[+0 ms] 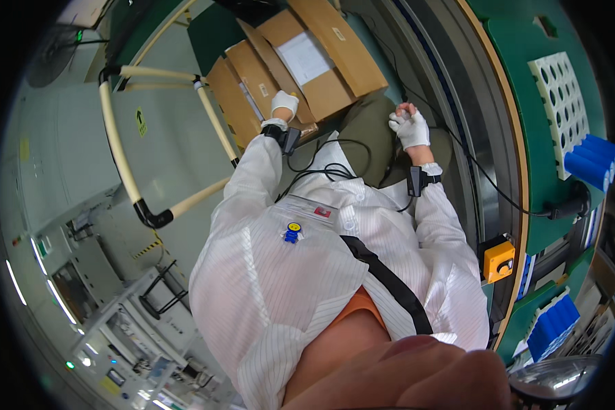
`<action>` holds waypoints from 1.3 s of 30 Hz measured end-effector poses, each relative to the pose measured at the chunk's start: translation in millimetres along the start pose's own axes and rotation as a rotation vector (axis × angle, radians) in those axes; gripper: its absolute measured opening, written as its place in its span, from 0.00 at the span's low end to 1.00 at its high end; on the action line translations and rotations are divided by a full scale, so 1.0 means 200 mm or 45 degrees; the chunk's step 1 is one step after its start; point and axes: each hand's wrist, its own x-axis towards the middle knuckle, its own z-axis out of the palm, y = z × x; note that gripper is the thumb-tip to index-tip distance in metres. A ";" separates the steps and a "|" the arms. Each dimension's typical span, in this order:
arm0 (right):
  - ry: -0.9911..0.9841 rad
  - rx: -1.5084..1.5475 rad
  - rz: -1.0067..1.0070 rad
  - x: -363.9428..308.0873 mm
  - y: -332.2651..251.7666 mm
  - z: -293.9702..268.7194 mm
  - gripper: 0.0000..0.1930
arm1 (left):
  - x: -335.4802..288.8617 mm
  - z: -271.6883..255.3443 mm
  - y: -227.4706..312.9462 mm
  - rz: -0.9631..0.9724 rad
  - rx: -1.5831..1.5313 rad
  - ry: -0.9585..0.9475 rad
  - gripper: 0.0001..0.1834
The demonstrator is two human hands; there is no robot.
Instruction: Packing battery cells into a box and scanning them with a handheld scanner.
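My left hand (284, 106), in a white glove, is at the edge of an opened cardboard box (253, 89). Its fingers are curled over the upright flaps, and the fingertips are partly hidden. Beside it, a larger brown box (345, 48) has a white paper sheet (305, 57) on its inner side. My right hand (411, 128), also gloved but with bare fingertips, is over my knee beside the workbench edge. Those fingers are bent in, with nothing visible between them. Each wrist wears a black strap with a small dark module, and black cables run across my lap.
A cream tube frame with black joints (154, 213) stands at the left. Along the right runs a bench with a green top (519, 31), bearing a white holed tray (560, 102), blue cylinders (588, 164) and a yellow switch box (499, 262). A black cable crosses toward the bench.
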 end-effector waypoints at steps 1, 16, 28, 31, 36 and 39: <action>0.042 0.032 0.007 0.00 -0.02 -0.03 0.13 | 0.00 0.00 0.04 0.004 0.035 -0.040 0.18; 0.385 -0.857 0.353 0.02 -0.21 0.17 0.09 | -0.09 0.16 0.59 0.196 0.083 -0.561 0.27; 0.518 -0.522 0.683 0.14 -0.61 0.71 0.11 | -0.33 -0.75 -0.16 -0.435 -0.449 -0.563 0.10; 0.493 -0.509 0.725 0.16 -0.62 0.78 0.11 | -0.49 -1.06 0.02 -1.048 -1.112 -0.404 0.11; 0.430 -0.714 0.865 0.14 -0.52 0.97 0.11 | -0.69 -1.33 -0.08 -1.090 -1.259 -0.257 0.13; 0.387 -0.834 0.932 0.15 -0.47 1.00 0.12 | -0.70 -1.36 -0.17 -0.924 -1.007 -0.139 0.11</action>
